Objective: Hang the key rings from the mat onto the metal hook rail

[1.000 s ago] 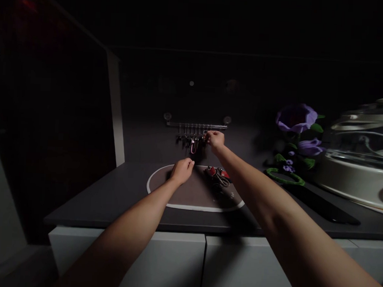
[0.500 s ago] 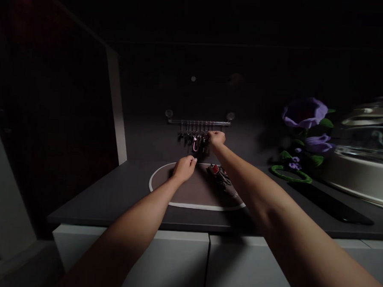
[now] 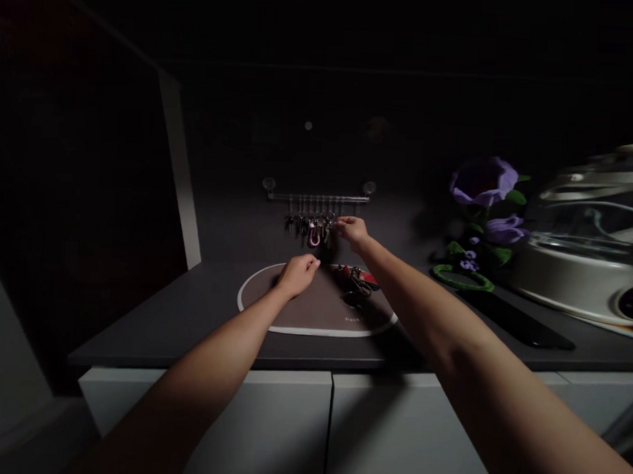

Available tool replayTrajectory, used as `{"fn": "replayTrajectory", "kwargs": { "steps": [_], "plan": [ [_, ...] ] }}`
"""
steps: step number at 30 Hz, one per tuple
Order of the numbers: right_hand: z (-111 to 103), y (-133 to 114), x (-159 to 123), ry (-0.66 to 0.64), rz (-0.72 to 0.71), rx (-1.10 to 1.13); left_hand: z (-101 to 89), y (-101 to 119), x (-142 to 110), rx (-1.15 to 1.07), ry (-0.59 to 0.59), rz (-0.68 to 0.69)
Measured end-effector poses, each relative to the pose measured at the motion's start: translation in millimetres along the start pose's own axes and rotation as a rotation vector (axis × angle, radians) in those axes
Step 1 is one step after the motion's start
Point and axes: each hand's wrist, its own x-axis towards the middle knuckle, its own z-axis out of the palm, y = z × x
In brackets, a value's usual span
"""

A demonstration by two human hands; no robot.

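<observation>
My right hand (image 3: 351, 229) is raised to the wall, its thumb and fingers pinched together beside the rightmost hanging keys (image 3: 328, 230). Whether a key ring is between those fingertips is too dark and small to tell. Several bunches of keys dangle in a row from a clear hook rail (image 3: 318, 197), one with a pink loop (image 3: 315, 235). Lower and to the left, my left hand (image 3: 296, 275) is closed above a brown oval mat (image 3: 301, 317) with a white rim; what it holds, if anything, is hidden. On the mat's right part lies a heap of keys (image 3: 361, 282) with red pieces.
To the right stand purple fabric flowers (image 3: 486, 184) with a green ring base. A dark flat phone-like slab (image 3: 519, 320) lies before a large cream appliance with a clear upper part (image 3: 574, 268). White cabinet fronts (image 3: 264, 418) sit below the dark counter edge.
The view has shifted, so the scene sits further left. My right fingertips stay close to the hanging keys, which show more plainly. My left hand remains closed over the mat.
</observation>
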Motion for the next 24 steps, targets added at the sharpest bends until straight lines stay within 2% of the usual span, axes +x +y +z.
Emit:
{"fn": "replayTrajectory", "kwargs": {
  "steps": [4, 8, 12, 15, 18, 24],
  "plan": [
    [-14, -12, -21, -0.084, 0.105, 0.091, -0.9, 11, -4, -0.05, -0.107, 0.058],
    [-31, -12, -47, -0.131, 0.078, 0.068, -0.8, 22, -10, -0.099, -0.226, 0.123],
    [-47, 3, -71, -0.139, 0.007, -0.005, 0.7, 31, -11, -0.137, -0.346, 0.157],
    [-59, 16, -84, -0.135, -0.075, -0.137, 0.7, 36, -7, -0.148, -0.463, 0.187],
    [-71, 25, -94, -0.123, -0.171, -0.312, -0.1, 42, 0, -0.147, -0.523, 0.188],
    [-85, 29, -104, -0.127, -0.262, -0.656, 10.0, 50, 5, -0.1, -0.551, 0.238]
  ]
}}
